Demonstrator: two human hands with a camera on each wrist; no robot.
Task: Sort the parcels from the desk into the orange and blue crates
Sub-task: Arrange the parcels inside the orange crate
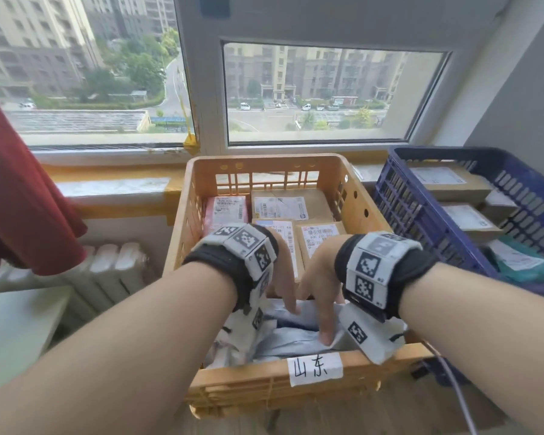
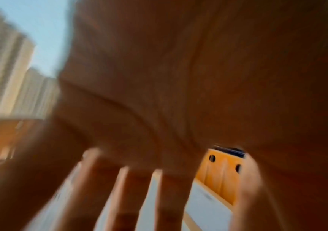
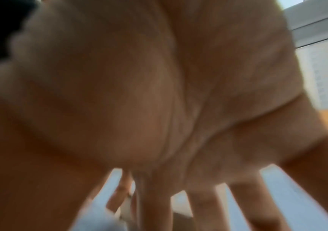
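Fingers (image 1: pixel 325 318) on crumpled pale-grey parcel (image 1: pixel 291 340)

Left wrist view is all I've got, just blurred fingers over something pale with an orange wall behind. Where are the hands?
Observer: Both are inside the orange crate, over a grey poly bag at its near end.
Operator: Is the right hand gripping it?
Observer: No, the right hand has straight fingers touching the bag; the left hand looks the same.
Operator: What else is in that crate?
Observer: Cardboard boxes with labels fill the far half, beside a pink parcel.
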